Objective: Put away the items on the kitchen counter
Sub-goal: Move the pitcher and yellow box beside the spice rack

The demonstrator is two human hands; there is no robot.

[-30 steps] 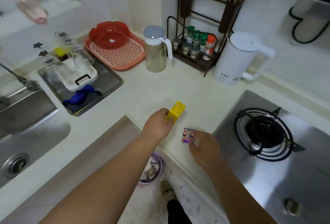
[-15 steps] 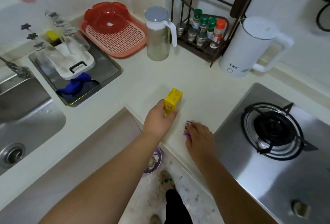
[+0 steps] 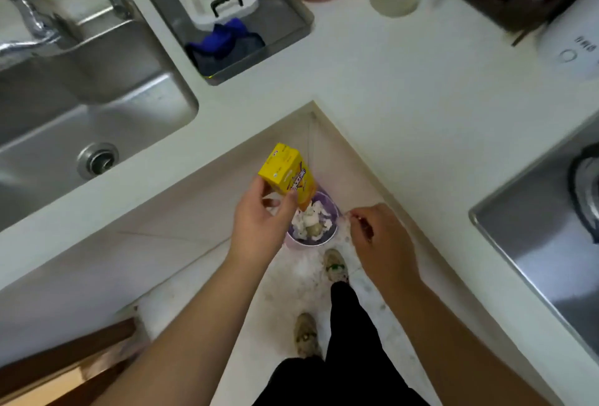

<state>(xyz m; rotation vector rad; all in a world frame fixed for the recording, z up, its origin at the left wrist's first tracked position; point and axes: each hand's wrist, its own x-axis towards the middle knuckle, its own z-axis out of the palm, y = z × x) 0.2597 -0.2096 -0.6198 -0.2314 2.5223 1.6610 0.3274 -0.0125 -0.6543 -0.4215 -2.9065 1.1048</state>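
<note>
Head view: left hand (image 3: 259, 227) has its grip clamped on the yellow box (image 3: 287, 174), box tilted, held in the air just above the bin (image 3: 312, 221) on the floor. Bin sits in the inside corner of the bench (image 3: 372, 81) and has white scraps in it. Right hand (image 3: 377, 237) is just right of the bin, fingers pinched together; something small and dark shows at the fingertips, can't tell what. Sink (image 3: 81, 107) is well left of the bin.
</note>
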